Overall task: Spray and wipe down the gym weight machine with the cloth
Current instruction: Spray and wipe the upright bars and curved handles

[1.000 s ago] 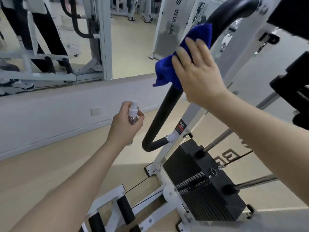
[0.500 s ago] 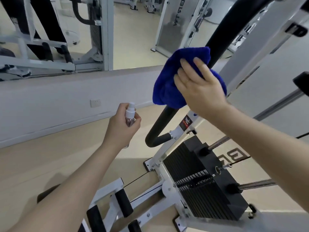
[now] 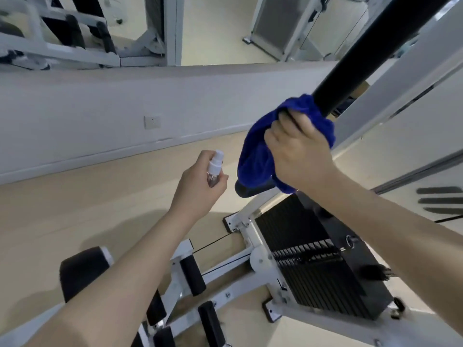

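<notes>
A single wide-angle camera sits on the person's head and looks forward and steeply down. It is close to the work: both forearms enter from the bottom edge, the left hand (image 3: 198,189) near centre and the right hand (image 3: 300,154) toward 2 o'clock. The weight stack (image 3: 318,266) lies below at 5 o'clock, the floor (image 3: 75,204) at 9 o'clock, and the low wall (image 3: 125,108) runs across at 11 o'clock. Straight edges bow toward the frame's borders.

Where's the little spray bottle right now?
The spray bottle is held in the left hand near the middle of the head view, just left of the blue cloth.
</notes>
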Demonstrator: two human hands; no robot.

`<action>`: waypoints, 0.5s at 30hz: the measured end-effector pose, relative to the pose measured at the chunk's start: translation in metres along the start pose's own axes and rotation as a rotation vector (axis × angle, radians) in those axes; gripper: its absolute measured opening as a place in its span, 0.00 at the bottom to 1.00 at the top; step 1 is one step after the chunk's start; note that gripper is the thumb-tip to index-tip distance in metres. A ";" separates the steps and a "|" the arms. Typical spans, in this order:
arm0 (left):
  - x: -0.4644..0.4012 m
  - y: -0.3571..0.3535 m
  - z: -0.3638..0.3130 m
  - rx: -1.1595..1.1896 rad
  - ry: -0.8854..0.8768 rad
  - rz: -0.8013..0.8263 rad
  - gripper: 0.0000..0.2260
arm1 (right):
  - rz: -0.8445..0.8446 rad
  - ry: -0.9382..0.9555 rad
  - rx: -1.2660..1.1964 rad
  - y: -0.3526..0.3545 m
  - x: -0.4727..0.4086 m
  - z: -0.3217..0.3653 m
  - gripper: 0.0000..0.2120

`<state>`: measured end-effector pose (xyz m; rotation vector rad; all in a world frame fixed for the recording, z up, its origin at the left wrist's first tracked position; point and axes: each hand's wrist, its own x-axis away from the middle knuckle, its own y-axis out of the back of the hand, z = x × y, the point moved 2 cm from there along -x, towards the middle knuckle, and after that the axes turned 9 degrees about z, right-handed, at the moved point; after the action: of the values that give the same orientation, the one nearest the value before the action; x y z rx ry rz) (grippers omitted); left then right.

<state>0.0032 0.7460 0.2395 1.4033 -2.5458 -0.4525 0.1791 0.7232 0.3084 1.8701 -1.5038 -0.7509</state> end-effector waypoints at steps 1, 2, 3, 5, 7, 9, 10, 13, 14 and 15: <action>-0.001 -0.002 -0.001 -0.001 0.000 0.007 0.11 | -0.129 -0.041 -0.016 0.010 0.003 -0.015 0.14; -0.004 -0.003 -0.002 0.000 0.001 0.015 0.12 | -0.143 -0.092 0.037 0.015 0.006 -0.021 0.17; -0.005 -0.004 -0.002 -0.001 0.007 0.022 0.12 | -0.078 -0.139 0.095 0.017 0.006 -0.020 0.18; -0.009 -0.005 0.005 -0.001 0.016 0.033 0.12 | 0.082 -0.180 0.035 0.013 0.002 -0.003 0.13; -0.007 -0.006 0.021 -0.003 0.047 0.036 0.13 | 0.337 -0.118 -0.178 -0.006 -0.002 0.032 0.08; -0.001 -0.007 0.038 -0.001 0.065 0.025 0.12 | 0.530 -0.068 -0.245 -0.031 -0.008 0.066 0.07; -0.001 -0.006 0.042 0.002 0.073 0.014 0.12 | 0.583 -0.080 -0.250 -0.038 -0.012 0.075 0.08; 0.007 -0.010 0.055 0.002 0.113 0.003 0.12 | 0.624 -0.036 -0.251 -0.062 -0.010 0.098 0.09; 0.006 -0.011 0.056 -0.001 0.116 0.017 0.12 | 0.588 0.005 -0.201 -0.062 -0.009 0.093 0.10; 0.009 -0.013 0.054 0.000 0.123 0.032 0.11 | 0.512 0.076 -0.135 -0.057 -0.003 0.082 0.12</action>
<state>-0.0086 0.7410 0.1848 1.3450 -2.4661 -0.3493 0.1524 0.7265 0.2119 1.3140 -1.7329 -0.5157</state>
